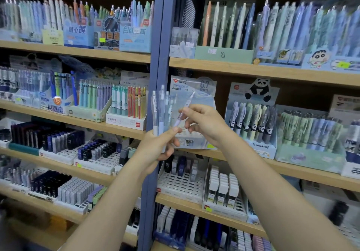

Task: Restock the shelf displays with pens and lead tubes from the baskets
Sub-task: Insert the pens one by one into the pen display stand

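Left hand (158,145) gripping a bunch of mechanical pencils (161,112) upright, near the blue shelf post (155,65). Right hand (204,124) pinching one lilac mechanical pencil (184,110), tilted, before the 0.7 mm display box (194,91).

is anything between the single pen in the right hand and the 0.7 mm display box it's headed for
Nothing visible blocks it. The right hand pinches the single pen directly in front of the 0.7 mm display box, with no object between them. The left hand holds the bunch of pens off to the left side, out of that path.
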`<action>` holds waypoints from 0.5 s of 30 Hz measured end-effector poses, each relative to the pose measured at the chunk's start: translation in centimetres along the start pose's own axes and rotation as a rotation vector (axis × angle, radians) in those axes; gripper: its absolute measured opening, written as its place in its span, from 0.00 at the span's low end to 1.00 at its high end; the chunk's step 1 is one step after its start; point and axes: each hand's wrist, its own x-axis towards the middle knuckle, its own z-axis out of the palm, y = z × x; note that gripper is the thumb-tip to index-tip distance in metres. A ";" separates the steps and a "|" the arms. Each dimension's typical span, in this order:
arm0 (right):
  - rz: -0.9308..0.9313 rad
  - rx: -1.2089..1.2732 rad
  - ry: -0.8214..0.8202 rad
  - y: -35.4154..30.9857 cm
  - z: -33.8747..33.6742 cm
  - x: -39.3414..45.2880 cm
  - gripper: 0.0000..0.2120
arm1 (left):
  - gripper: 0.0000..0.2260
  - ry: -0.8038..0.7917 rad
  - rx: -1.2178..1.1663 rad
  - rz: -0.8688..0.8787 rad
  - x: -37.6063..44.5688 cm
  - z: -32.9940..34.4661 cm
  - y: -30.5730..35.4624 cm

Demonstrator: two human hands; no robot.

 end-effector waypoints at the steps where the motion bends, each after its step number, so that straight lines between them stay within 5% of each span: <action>1: 0.008 0.038 0.031 0.0 -0.5 -0.2 0.08 | 0.12 0.012 0.000 -0.003 -0.1 0.1 -0.2; 5: 0.018 0.061 0.121 0.3 -1.4 -0.8 0.09 | 0.13 0.081 -0.017 -0.024 -0.3 0.7 -0.8; 11: 0.023 0.102 -0.067 0.6 -1.0 -1.2 0.08 | 0.14 0.113 0.045 0.006 0.0 1.2 -0.6; 15: 0.004 0.036 0.135 0.6 -1.4 0.5 0.06 | 0.12 0.262 0.106 0.024 0.5 -0.1 -1.0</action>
